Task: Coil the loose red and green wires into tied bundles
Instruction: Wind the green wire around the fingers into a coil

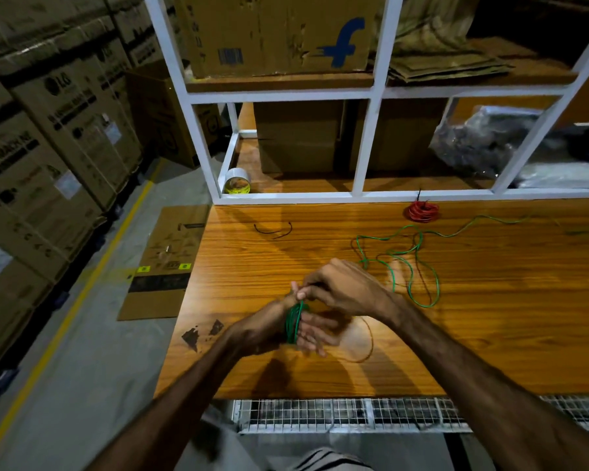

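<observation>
Left hand (288,326) held flat over the table (252,266), fingers straight and spread a little, green wire (293,322) coiled around them. Right hand (340,290) just above it, pinching the wire strand at the coil top. Rest of the green wire trails loose behind and right of the hands. Red bundle (423,211) lies at the table's far edge, tied. Black tie (274,229) lies far left of the bundle.
</observation>
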